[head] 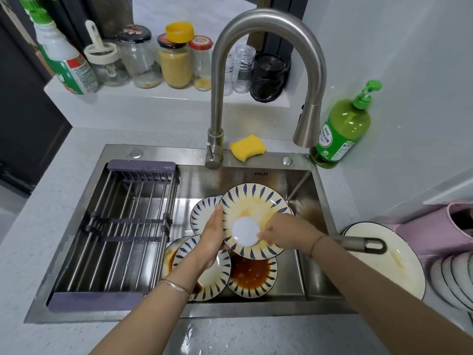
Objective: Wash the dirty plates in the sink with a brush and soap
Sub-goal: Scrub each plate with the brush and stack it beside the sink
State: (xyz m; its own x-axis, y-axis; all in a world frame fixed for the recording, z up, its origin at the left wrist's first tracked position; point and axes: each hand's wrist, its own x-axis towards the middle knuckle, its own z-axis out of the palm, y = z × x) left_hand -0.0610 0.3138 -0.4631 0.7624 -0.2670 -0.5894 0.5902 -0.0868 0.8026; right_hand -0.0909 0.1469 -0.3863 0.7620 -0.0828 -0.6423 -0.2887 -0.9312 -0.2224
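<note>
Scrubbing the raised plate (253, 201) is judged the step in hand.

- Left hand (213, 235): grips the plate by its left rim, thumb on the face and fingers hidden behind, and holds it tilted above the sink (256, 172).
- Right hand (284, 233): fingers pinch the right edge of the round white brush (245, 230), which lies flat on the plate's centre, between the two hands.
- Method, as judgement: brace the rim firmly so the plate cannot slip. Work the brush in circles from the centre out to the yellow film near the far rim. Keep the plate low over the basin so drips fall inside.
- Soap bottle (343, 129): green pump bottle, well beyond the right hand and to its outer side, on the counter. Whether the brush carries soap cannot be told.
- Sauced plate (252, 275): directly beneath the held plate, on the near side of the right hand.
- Second plate (215, 278): under the left wrist.
- Third plate (202, 213): just beyond the left fingertips, partly hidden.
- Faucet (256, 29): arches beyond both hands; no water is seen running from it.
</note>
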